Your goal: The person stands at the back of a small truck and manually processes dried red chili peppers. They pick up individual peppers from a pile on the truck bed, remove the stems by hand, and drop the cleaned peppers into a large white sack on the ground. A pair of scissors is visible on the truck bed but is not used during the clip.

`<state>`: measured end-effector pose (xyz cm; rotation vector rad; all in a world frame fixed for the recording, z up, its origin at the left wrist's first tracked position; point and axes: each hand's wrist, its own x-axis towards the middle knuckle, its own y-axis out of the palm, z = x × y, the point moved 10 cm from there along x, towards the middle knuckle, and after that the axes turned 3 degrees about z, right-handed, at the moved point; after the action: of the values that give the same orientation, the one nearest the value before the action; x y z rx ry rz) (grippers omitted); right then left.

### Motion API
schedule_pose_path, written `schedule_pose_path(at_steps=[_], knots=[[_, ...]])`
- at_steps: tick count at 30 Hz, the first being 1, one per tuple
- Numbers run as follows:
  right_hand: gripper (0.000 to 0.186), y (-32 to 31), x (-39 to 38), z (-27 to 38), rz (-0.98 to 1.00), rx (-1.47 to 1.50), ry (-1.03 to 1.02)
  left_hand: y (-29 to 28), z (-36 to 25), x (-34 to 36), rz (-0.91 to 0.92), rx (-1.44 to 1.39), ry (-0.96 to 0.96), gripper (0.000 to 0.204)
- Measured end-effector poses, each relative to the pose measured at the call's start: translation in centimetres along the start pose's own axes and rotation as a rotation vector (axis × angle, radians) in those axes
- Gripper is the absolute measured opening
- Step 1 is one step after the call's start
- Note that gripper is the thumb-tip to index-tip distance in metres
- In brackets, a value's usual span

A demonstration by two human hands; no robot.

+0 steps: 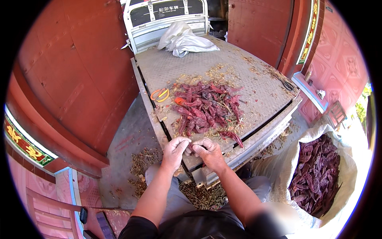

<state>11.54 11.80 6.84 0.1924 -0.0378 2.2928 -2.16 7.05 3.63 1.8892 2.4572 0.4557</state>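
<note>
My left hand (176, 152) and my right hand (208, 153) meet at the near edge of a metal truck bed, thumbs and fingertips pinched together. Between them is a dark red dried chili pepper (191, 148), mostly hidden by the fingers. Just beyond lies a heap of wrinkled dried chili peppers (207, 105), with one brighter orange-red pepper (180, 101) at its left side. A single loose dried pepper (231, 137) rests nearer my right hand. Scissors (160, 95) with orange and yellow handles lie left of the heap.
A white woven sack (346, 159) full of dried peppers stands open at my right. Another white sack (185, 42) lies crumpled at the bed's far end. Dark-handled scissors (285, 83) rest by the right edge. Stem scraps (203, 194) litter the ground below; red doors (75, 79) flank the bed.
</note>
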Motion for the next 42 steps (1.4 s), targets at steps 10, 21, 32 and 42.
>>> schedule_pose_path(at_steps=[10, 21, 32, 42], knots=[[0.012, 0.0, 0.0, -0.4, 0.015, 0.042, 0.004, 0.0, 0.1, 0.0, -0.005, -0.027, 0.000, 0.019], [0.013, 0.0, -0.1, -0.5, 0.009, 0.045, 0.020, 0.3, -0.3, -0.3, -0.030, 0.008, 0.057, 0.014], [0.012, 0.0, -0.2, 0.0, 0.003, -0.042, 0.013, 0.1, -0.2, -0.2, -0.056, 0.078, -0.011, 0.020], [0.016, 0.1, -0.4, -0.4, 0.017, 0.092, 0.058, 1.1, -0.9, -0.3, 0.037, 0.056, 0.034, 0.019]])
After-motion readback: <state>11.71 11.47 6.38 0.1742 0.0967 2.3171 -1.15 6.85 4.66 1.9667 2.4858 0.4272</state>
